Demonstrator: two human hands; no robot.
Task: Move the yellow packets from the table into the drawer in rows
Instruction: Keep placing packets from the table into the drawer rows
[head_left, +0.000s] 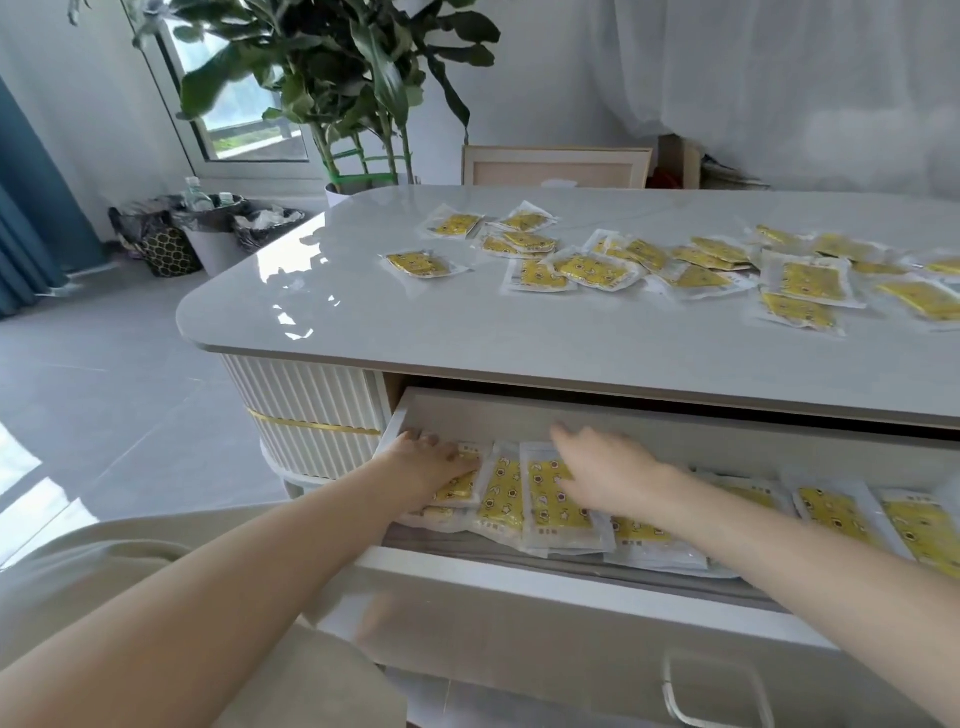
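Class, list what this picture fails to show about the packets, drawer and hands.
Head view: the packets beneath the left hand are largely covered by it.
The right hand is motion-blurred; whether it touches the packets is unclear.
The drawer and table run past the right edge.
Packet print is too small to read.

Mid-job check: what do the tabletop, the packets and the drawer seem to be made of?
The tabletop: looks like polished stone or a stone-look slab, pale grey, glossy; it mirrors bright light. The packets: clear, shiny plastic film with sealed edges round a yellow printed insert; contents unclear. The drawer: seemingly painted or laminated board, smooth white, with a faint sheen on its front.
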